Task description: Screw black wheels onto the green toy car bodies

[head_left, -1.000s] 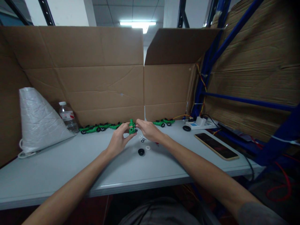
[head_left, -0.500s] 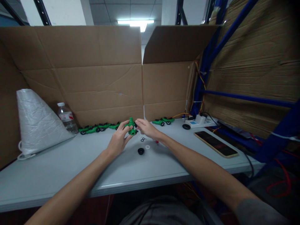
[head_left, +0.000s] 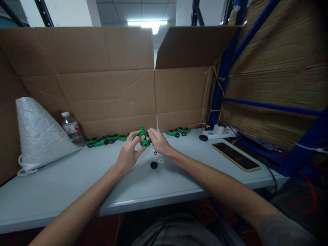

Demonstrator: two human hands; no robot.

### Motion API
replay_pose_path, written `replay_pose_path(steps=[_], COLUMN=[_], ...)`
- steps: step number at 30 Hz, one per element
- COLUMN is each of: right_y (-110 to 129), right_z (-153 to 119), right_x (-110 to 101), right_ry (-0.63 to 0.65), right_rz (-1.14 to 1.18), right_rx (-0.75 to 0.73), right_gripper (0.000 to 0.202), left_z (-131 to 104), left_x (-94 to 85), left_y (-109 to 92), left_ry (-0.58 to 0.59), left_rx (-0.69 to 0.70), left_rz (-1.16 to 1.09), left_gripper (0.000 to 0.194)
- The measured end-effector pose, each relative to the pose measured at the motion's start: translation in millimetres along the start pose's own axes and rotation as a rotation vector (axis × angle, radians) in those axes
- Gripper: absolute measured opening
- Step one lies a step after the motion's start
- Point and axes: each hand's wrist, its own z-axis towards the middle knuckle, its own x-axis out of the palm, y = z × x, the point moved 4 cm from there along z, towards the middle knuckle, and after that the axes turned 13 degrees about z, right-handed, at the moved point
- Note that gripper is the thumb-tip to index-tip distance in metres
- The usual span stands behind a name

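My left hand [head_left: 127, 152] is closed around a green toy car [head_left: 144, 142], holding it upright on end above the table. My right hand [head_left: 159, 143] pinches at the car's right side, where a small dark part shows at its fingertips; I cannot make out what that part is. Below the hands a black wheel [head_left: 153, 165] lies on the table beside a white ring [head_left: 161, 160]. Small black rings [head_left: 155, 153] lie closer to the right hand, partly covered by it.
Green toy cars [head_left: 96, 142] stand along the cardboard back wall [head_left: 107, 95], with more green cars [head_left: 177, 132] right of my hands. A water bottle [head_left: 73, 128] and silvery bag [head_left: 43, 136] are left. A phone [head_left: 235, 156], power strip [head_left: 220, 132] and black tyre [head_left: 203, 138] are right.
My right hand has turned slightly and shifted down against the car's side. The small red thing by my right wrist is now hidden. My left hand keeps its hold.
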Motion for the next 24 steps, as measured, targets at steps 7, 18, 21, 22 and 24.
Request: replay_pose_path(steps=[7,18,21,22,24], right_y=[8,10,12,11,10], right_z=[-5,-4,-3,-3,-3], right_x=[-6,-4,-2,-1,1], right_ry=[0.035,0.340,0.355,0.350,0.325], right_rz=[-0.403,-0.719,-0.726,-0.727,-0.722], right_rx=[-0.059,-0.391,-0.397,-0.388,-0.358], right_gripper=[0.027,0.020,0.017,0.017,0.018], left_z=[9,5,5,4,5], left_x=[7.4,17.8,16.6,16.5,16.8], left_y=[0,33,39,40,39], left_ry=[0.007,0.341,0.381,0.375,0.342], left_rx=[-0.308,-0.714,-0.746,-0.757,-0.769], left_rz=[-0.441,-0.991,-1.036,-1.039,-1.031], left_gripper=[0.033,0.041,0.041,0.042,0.043])
